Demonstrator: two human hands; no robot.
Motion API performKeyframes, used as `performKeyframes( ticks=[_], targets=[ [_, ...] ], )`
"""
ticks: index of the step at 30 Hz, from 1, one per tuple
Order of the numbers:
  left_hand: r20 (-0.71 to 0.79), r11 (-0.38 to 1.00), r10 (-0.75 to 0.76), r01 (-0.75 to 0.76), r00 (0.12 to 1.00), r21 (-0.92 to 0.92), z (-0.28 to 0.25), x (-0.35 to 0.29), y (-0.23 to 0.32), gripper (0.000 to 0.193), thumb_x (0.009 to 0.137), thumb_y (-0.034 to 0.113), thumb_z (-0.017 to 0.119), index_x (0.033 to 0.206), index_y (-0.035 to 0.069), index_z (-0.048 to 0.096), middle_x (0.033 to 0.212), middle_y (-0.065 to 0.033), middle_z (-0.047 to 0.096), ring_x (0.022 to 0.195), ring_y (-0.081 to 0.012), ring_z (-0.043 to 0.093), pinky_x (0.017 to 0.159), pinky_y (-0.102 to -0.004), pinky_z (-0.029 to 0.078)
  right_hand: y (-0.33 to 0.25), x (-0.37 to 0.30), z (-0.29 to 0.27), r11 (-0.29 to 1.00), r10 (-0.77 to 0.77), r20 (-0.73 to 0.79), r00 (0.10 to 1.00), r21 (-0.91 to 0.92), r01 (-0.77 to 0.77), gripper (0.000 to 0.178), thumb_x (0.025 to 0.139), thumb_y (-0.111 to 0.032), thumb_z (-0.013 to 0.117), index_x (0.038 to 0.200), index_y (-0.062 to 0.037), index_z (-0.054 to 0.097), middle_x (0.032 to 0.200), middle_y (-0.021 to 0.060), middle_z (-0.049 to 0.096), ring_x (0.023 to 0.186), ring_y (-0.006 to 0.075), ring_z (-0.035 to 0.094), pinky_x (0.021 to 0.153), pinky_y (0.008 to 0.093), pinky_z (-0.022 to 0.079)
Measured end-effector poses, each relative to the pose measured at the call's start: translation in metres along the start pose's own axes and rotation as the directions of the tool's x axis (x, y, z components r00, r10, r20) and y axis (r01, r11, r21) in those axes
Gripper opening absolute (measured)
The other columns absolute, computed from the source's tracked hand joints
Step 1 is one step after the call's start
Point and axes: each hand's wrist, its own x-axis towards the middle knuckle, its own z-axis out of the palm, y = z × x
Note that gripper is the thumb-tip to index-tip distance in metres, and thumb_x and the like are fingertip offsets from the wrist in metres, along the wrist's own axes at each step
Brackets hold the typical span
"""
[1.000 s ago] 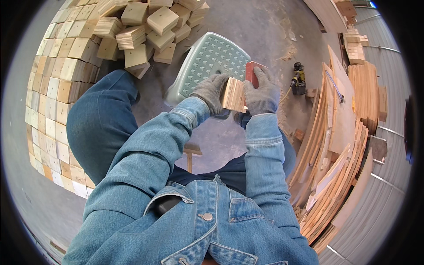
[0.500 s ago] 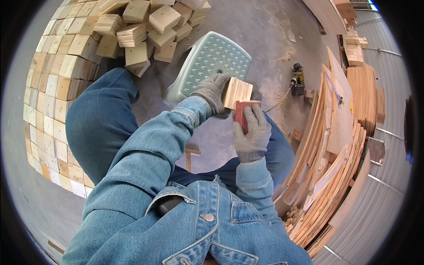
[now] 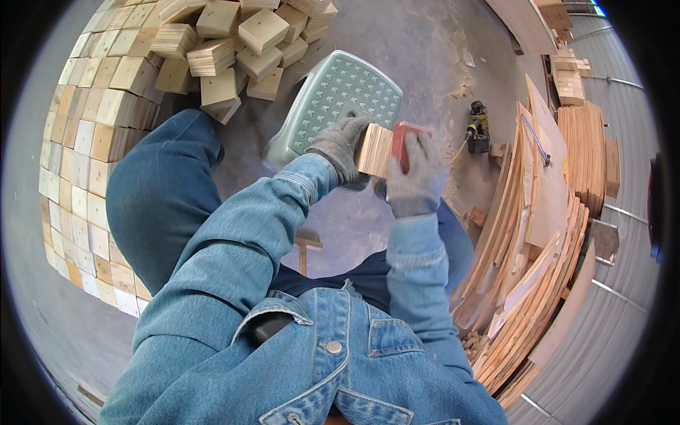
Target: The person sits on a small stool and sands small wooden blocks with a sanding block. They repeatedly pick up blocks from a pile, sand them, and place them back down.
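I'm watching a plywood block [image 3: 374, 150] being gripped in the gloved left hand [image 3: 338, 149]; the gloved right hand [image 3: 416, 176] is clasping a red block [image 3: 400, 143] just beside it. Beyond the left hand, a green stool [image 3: 352, 88] is standing.

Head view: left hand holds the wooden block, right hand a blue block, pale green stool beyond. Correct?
The right hand holds a red block, not a blue one, as the head view shows. The left hand does hold the wooden block, with the pale green stool beyond.
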Motion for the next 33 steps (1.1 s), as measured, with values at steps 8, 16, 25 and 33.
performKeyframes(
  ticks=[8,16,25,33],
  targets=[
    [-0.073,0.997,0.061,-0.064,0.995,-0.032,0.004,0.003,-0.004,0.106,0.058,0.04,0.096,0.15,0.016,0.048,0.144,-0.0187,0.058,0.134,-0.0386,0.059,0.117,-0.0448,0.049,-0.036,-0.086,-0.029,0.997,-0.049,0.01,0.999,0.055,0.048,0.055,0.079,-0.02,0.084,0.132,-0.0059,0.073,0.142,0.0197,0.065,0.112,0.0424,0.065,0.101,0.0522,0.052],
    [-0.034,0.999,0.039,-0.039,0.999,-0.02,0.0,0.001,0.0,0.109,0.056,0.037,0.096,0.151,0.018,0.047,0.143,-0.0169,0.057,0.135,-0.0365,0.059,0.118,-0.0435,0.049,-0.012,0.013,-0.008,0.997,-0.056,0.022,0.998,0.049,0.055,0.052,0.081,-0.021,0.08,0.131,-0.0082,0.073,0.142,0.0148,0.066,0.121,0.0394,0.067,0.103,0.0501,0.055],
    [0.001,0.999,0.028,-0.028,1.0,0.035,0.001,0.001,-0.004,0.11,0.058,0.039,0.094,0.154,0.017,0.045,0.143,-0.017,0.057,0.135,-0.0369,0.058,0.119,-0.0433,0.048,-0.004,0.039,0.012,1.0,0.007,0.031,1.0,0.006,-0.007,0.054,0.082,-0.024,0.082,0.133,-0.0067,0.074,0.147,0.0171,0.063,0.127,0.038,0.065,0.108,0.0471,0.053],
    [-0.051,0.997,0.079,-0.079,0.996,-0.004,0.014,0.009,-0.014,0.107,0.06,0.043,0.093,0.152,0.014,0.047,0.144,-0.0187,0.057,0.135,-0.0373,0.059,0.119,-0.0436,0.048,-0.035,-0.053,-0.023,0.999,0.01,0.074,0.997,0.049,-0.013,0.057,0.08,-0.023,0.084,0.134,-0.0078,0.073,0.144,0.0187,0.065,0.115,0.0435,0.065,0.103,0.0528,0.053]
  ],
)
